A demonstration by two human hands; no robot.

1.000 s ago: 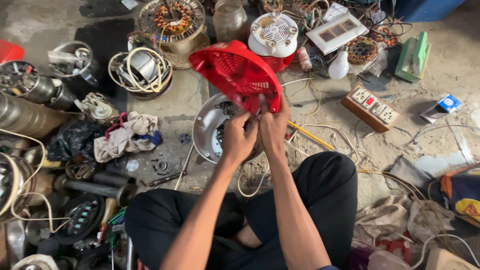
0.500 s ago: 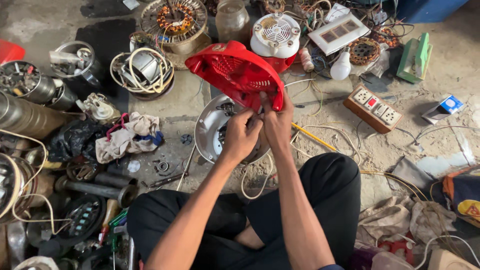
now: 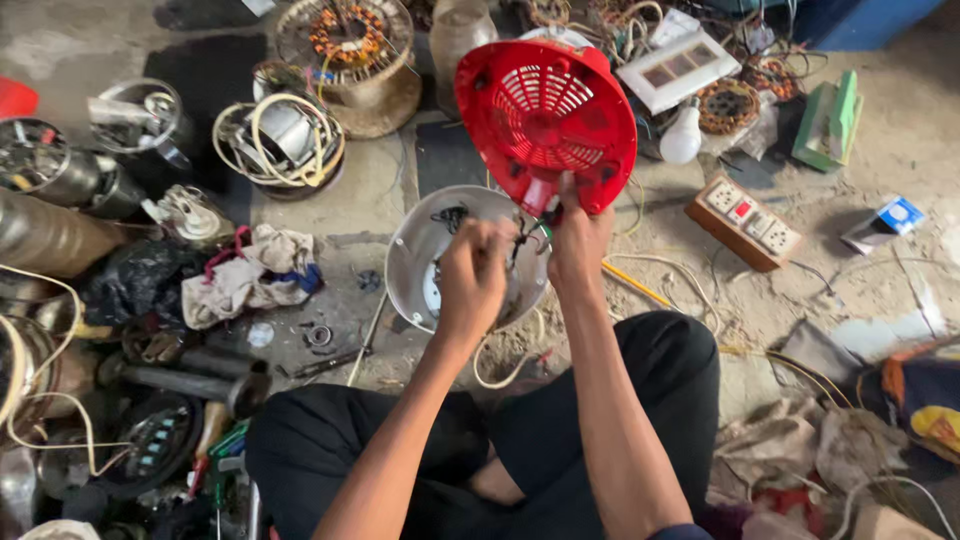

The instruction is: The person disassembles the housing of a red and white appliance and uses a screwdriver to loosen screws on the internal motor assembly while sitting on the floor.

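Left hand [image 3: 472, 272] pinches thin dark wires [image 3: 520, 238] above a white dish-shaped cover [image 3: 410, 262] lying on the floor [image 3: 860, 290]. Right hand [image 3: 578, 240] grips the lower rim of a red fan grille [image 3: 545, 110], held upright. Beyond: coiled white cable [image 3: 285, 135], bulb [image 3: 683, 140].

Soft, even daylight fills the scene, bright enough to read colours clearly. The floor [image 3: 880, 130] at upper right is palest, a little washed out. Shadows are faint and short; a soft dark patch lies under the red grille [image 3: 545, 110]. The left side, among the dark metal clutter, is dimmer. The bulb [image 3: 683, 140] and the white dish [image 3: 410, 255] show mild glare. Focus is fairly sharp in the middle; the hands are slightly smeared. Wide-angle bending stretches the corners, and the lower edges look softer.
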